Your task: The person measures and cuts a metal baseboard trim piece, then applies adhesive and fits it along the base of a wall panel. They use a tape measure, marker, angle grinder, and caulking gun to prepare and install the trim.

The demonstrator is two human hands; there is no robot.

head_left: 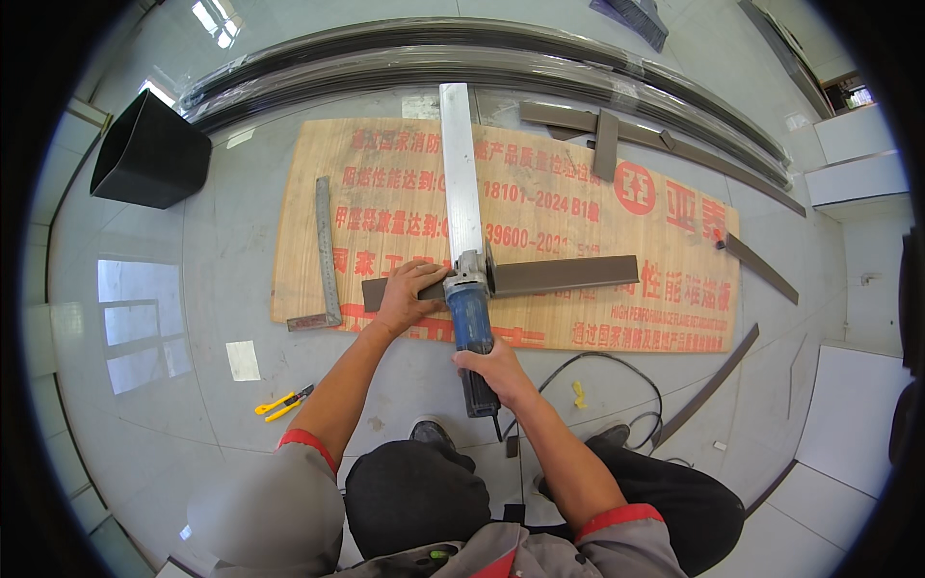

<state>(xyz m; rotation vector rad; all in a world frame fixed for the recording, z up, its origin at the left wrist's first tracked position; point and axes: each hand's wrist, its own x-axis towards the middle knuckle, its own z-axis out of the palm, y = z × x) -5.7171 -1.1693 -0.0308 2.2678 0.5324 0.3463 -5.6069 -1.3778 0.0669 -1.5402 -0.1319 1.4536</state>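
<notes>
My right hand (493, 374) is wrapped around the body of a blue and black angle grinder (470, 323). Its metal head and disc (490, 270) meet a long brown trim strip (568, 275) lying crosswise on a wooden board (385, 144) with red print. Left of the disc, my left hand (409, 294) grips the same strip, fingers over the top. A silver metal bar (460, 164) stretches away from the grinder head across the board. Whether the disc touches the strip cannot be made out.
A metal square (328, 255) rests on the board's left side. Brown offcuts (605, 144) lie at its far right. Beyond are long plastic-wrapped profiles (385, 72). A black bin (154, 154), yellow-handled pliers (284, 403) and the black cord (578, 361) are on the tiled floor.
</notes>
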